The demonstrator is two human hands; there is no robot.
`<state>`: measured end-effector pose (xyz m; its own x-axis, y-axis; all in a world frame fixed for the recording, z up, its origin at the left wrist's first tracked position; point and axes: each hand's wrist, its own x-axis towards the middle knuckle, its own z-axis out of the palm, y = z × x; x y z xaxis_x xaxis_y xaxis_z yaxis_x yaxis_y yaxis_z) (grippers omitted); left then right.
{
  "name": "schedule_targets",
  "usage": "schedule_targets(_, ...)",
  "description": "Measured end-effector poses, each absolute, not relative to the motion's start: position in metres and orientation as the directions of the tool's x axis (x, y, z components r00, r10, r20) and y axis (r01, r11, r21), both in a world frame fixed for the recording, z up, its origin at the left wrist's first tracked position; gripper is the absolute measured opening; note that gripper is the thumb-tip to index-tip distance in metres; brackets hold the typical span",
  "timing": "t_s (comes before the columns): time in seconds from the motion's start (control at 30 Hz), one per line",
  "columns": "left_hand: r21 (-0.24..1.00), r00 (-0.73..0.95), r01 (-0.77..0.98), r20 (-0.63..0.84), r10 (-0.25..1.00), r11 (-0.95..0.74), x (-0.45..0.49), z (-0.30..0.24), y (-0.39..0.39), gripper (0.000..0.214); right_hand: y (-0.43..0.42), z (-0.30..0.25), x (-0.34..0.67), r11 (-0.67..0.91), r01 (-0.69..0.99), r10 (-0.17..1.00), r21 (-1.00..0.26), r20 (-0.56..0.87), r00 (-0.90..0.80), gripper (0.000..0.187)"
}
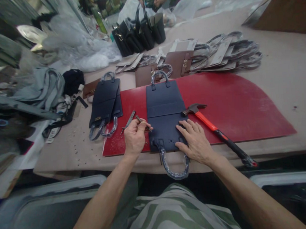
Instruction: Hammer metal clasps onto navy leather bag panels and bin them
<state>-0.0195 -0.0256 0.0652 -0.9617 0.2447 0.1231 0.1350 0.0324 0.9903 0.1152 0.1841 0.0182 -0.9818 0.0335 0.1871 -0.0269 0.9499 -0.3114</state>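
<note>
A dark navy bag panel [164, 100] with plastic-wrapped handles at both ends lies flat on a red board [226, 103]. My left hand [135, 136] is closed around a thin metal punch [144, 123], whose tip is near the panel's left edge. Spread over the panel's lower right, my right hand [194, 139] presses it with fingers apart. A claw hammer [215, 130] with an orange and black handle rests on the board, just right of that hand. Another slim metal tool [128, 122] lies left of the panel.
More navy bag panels [103, 103] are stacked at the left. Behind the board lie brown panels [177, 62] and wrapped handles, with finished black bags [140, 33] farther back. Clear plastic wrap [88, 49] heaps at the back left. A person's hand [159, 0] shows across the table.
</note>
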Motion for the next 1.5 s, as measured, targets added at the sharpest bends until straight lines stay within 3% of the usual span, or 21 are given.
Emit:
schedule_targets(0.1,0.946,-0.978,0.152,0.103,0.182,0.285,-0.035,0.066,-0.049,0.022,0.183,0.019,0.115,0.952,-0.020,0.044,-0.304,0.200,-0.979,0.064)
schedule_targets(0.2,0.828,-0.984,0.167,0.107,0.142,0.536,-0.048,0.059,-0.073,0.023,0.181,0.018,0.115,0.954,-0.014,0.048,-0.299,0.198,-0.979,0.065)
schedule_targets(0.37,0.631,-0.981,0.183,0.167,0.099,0.754,-0.064,0.048,-0.109,0.028,0.181,0.019,0.115,0.956,-0.011,0.051,-0.295,0.201,-0.978,0.065)
schedule_targets(0.7,0.453,-0.987,0.095,0.160,0.024,0.886,-0.067,0.038,-0.136,0.027,0.180,0.020,0.115,0.952,-0.010,0.055,-0.306,0.203,-0.978,0.065)
schedule_targets(1.03,0.263,-0.989,0.109,0.128,0.077,0.959,-0.048,0.045,-0.127,0.020,0.182,0.013,0.115,0.955,-0.014,0.058,-0.295,0.235,-0.970,0.064)
schedule_targets(1.27,0.283,-0.988,0.137,0.109,0.110,0.949,-0.047,0.044,-0.133,0.015,0.183,0.012,0.114,0.966,-0.023,0.046,-0.259,0.255,-0.966,0.063)
schedule_targets(1.5,0.399,-0.995,0.097,0.047,0.086,0.912,-0.059,0.051,-0.142,0.014,0.190,0.001,0.108,0.977,-0.079,0.003,-0.199,0.379,-0.925,0.059)
